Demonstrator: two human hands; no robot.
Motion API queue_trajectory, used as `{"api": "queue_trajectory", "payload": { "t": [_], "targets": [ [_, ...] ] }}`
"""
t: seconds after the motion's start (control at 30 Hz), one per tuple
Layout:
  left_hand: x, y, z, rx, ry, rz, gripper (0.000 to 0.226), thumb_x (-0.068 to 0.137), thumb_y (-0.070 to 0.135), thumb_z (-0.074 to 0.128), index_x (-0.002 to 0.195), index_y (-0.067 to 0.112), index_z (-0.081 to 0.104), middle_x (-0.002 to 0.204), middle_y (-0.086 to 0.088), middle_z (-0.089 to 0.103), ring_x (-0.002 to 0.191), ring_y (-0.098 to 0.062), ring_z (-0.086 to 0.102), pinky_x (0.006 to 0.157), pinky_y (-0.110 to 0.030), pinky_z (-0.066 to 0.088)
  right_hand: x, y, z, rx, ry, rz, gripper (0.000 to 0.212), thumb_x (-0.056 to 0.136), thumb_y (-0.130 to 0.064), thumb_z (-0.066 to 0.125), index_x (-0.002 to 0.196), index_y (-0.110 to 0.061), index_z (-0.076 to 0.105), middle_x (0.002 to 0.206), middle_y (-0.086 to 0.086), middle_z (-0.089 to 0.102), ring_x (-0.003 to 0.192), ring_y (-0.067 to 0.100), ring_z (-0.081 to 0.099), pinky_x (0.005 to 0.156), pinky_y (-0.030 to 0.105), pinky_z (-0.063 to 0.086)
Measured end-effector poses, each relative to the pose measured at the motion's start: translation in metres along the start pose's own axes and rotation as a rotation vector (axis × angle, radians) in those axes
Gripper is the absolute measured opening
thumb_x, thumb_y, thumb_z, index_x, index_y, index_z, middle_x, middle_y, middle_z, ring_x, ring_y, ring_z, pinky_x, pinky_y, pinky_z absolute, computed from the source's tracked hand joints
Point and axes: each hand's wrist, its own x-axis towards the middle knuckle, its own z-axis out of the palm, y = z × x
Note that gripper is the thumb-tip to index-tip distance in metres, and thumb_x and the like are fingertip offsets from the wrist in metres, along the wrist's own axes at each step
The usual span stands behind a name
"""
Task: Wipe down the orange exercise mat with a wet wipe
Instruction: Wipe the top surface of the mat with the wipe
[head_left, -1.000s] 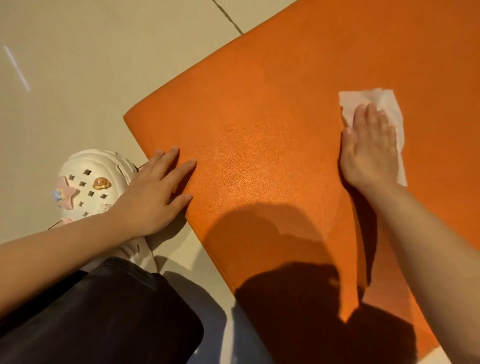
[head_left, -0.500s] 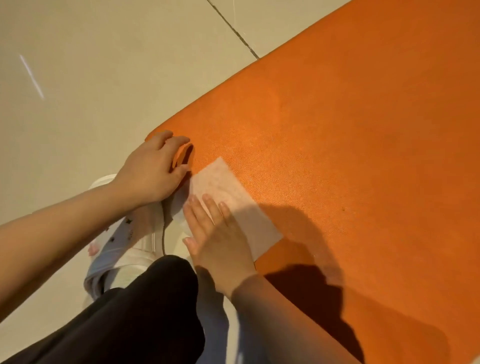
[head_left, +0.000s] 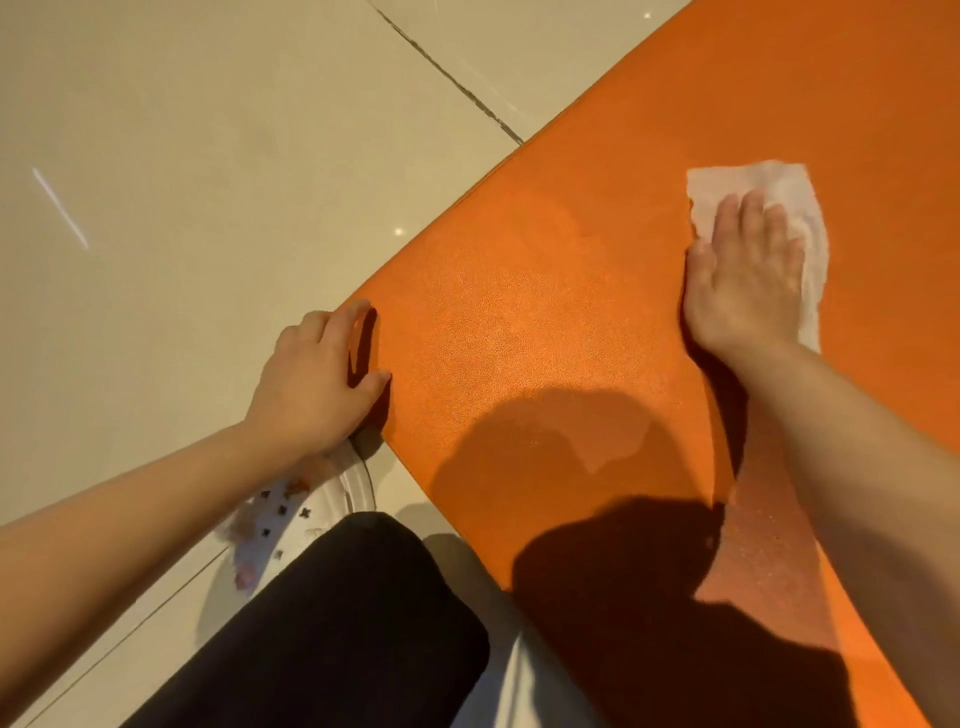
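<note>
The orange exercise mat (head_left: 545, 322) lies on the tiled floor and fills the right half of the view. My right hand (head_left: 743, 280) lies flat with straight fingers on a white wet wipe (head_left: 737, 182), pressing it onto the mat at the upper right. My left hand (head_left: 311, 384) sits at the mat's near left corner, its fingers curled over the corner's edge. Part of the wipe is hidden under my right palm.
Beige floor tiles (head_left: 208, 156) with a dark grout line (head_left: 447, 73) spread to the left and top. Below my left hand there is a white clog with charms (head_left: 311, 514). My knee in black trousers (head_left: 337, 623) fills the bottom centre.
My right hand has swept the wipe from the mat's near left corner out to the upper right. My left hand stays at the corner with its fingers curled.
</note>
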Motion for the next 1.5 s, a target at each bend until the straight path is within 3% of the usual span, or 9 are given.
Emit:
{"api": "queue_trajectory", "payload": {
  "t": [0.2, 0.47, 0.73, 0.83, 1.0, 1.13, 1.23, 1.3, 1.5],
  "targets": [
    [0.026, -0.007, -0.004, -0.088, 0.047, -0.070, 0.061, 0.092, 0.035, 0.064, 0.145, 0.016, 0.043, 0.136, -0.019, 0.043, 0.128, -0.039, 0.039, 0.105, -0.050, 0.036, -0.110, -0.108, 0.052, -0.046, -0.035, -0.230, 0.064, 0.099, -0.040, 0.009, 0.156, -0.012, 0.015, 0.164, 0.009, 0.006, 0.151, 0.031, 0.001, 0.120, 0.044, -0.005],
    [0.040, -0.031, 0.006, -0.244, 0.033, 0.031, 0.044, 0.098, 0.023, 0.054, 0.141, 0.013, 0.050, 0.132, -0.020, 0.049, 0.126, -0.039, 0.042, 0.106, -0.041, 0.030, -0.184, -0.130, 0.083, -0.157, -0.124, -0.669, 0.056, 0.096, -0.045, 0.043, 0.144, -0.016, 0.046, 0.148, 0.005, 0.048, 0.138, 0.025, 0.043, 0.112, 0.043, 0.033],
    [0.037, -0.050, -0.004, -0.303, -0.007, 0.057, 0.044, 0.101, 0.013, 0.047, 0.145, 0.013, 0.044, 0.139, -0.013, 0.052, 0.128, -0.028, 0.045, 0.101, -0.033, 0.032, -0.056, -0.083, 0.033, -0.121, -0.126, -0.477, 0.059, 0.102, -0.045, 0.013, 0.156, -0.023, 0.015, 0.161, -0.004, 0.003, 0.150, 0.018, 0.002, 0.119, 0.029, -0.007],
    [0.041, -0.050, -0.007, -0.327, -0.016, 0.041, 0.037, 0.102, 0.011, 0.043, 0.139, 0.013, 0.051, 0.135, -0.010, 0.056, 0.123, -0.023, 0.048, 0.089, -0.020, 0.028, -0.003, -0.061, 0.012, -0.144, -0.120, -0.421, 0.063, 0.099, -0.046, 0.009, 0.157, -0.021, 0.008, 0.164, 0.001, -0.001, 0.151, 0.020, -0.004, 0.119, 0.029, -0.010],
    [0.048, -0.044, -0.017, -0.395, -0.037, -0.038, 0.036, 0.101, 0.016, 0.049, 0.137, 0.016, 0.053, 0.120, -0.004, 0.059, 0.105, -0.017, 0.050, 0.084, -0.024, 0.030, 0.020, -0.079, 0.011, -0.097, -0.040, -0.117, 0.061, 0.103, -0.041, 0.011, 0.157, -0.013, 0.005, 0.164, 0.010, -0.003, 0.151, 0.032, -0.005, 0.122, 0.045, -0.007],
    [0.040, -0.046, -0.012, -0.511, 0.001, -0.157, 0.039, 0.099, 0.014, 0.052, 0.138, 0.017, 0.049, 0.112, 0.002, 0.056, 0.102, -0.014, 0.048, 0.084, -0.026, 0.034, -0.037, -0.171, 0.105, -0.173, -0.242, -0.423, 0.055, 0.102, -0.036, 0.023, 0.153, -0.015, 0.019, 0.163, 0.013, 0.008, 0.148, 0.043, 0.009, 0.118, 0.062, 0.008],
    [0.038, -0.052, -0.008, -0.577, 0.008, -0.224, 0.035, 0.100, 0.011, 0.049, 0.133, 0.018, 0.054, 0.113, 0.002, 0.059, 0.106, -0.020, 0.054, 0.089, -0.028, 0.039, -0.087, -0.215, 0.119, -0.199, -0.280, -0.674, 0.061, 0.101, -0.041, 0.016, 0.157, -0.025, -0.004, 0.165, 0.003, -0.009, 0.151, 0.027, -0.011, 0.121, 0.053, -0.005],
    [0.039, -0.052, -0.010, -0.593, 0.014, -0.240, 0.034, 0.101, 0.014, 0.048, 0.134, 0.019, 0.053, 0.113, 0.003, 0.057, 0.108, -0.021, 0.055, 0.090, -0.028, 0.038, -0.093, -0.219, 0.087, -0.109, -0.306, -0.799, 0.060, 0.099, -0.041, 0.009, 0.156, -0.023, 0.001, 0.165, -0.001, -0.002, 0.151, 0.021, -0.007, 0.119, 0.039, -0.017],
    [0.043, -0.051, -0.014, -0.595, 0.019, -0.240, 0.028, 0.102, 0.016, 0.048, 0.128, 0.021, 0.058, 0.116, 0.006, 0.062, 0.103, -0.015, 0.057, 0.083, -0.026, 0.039, 0.021, -0.168, 0.037, -0.180, -0.165, -0.665, 0.065, 0.098, -0.046, -0.001, 0.157, -0.020, 0.008, 0.164, 0.002, 0.002, 0.152, 0.020, 0.001, 0.116, 0.030, -0.012]
  ]
}}
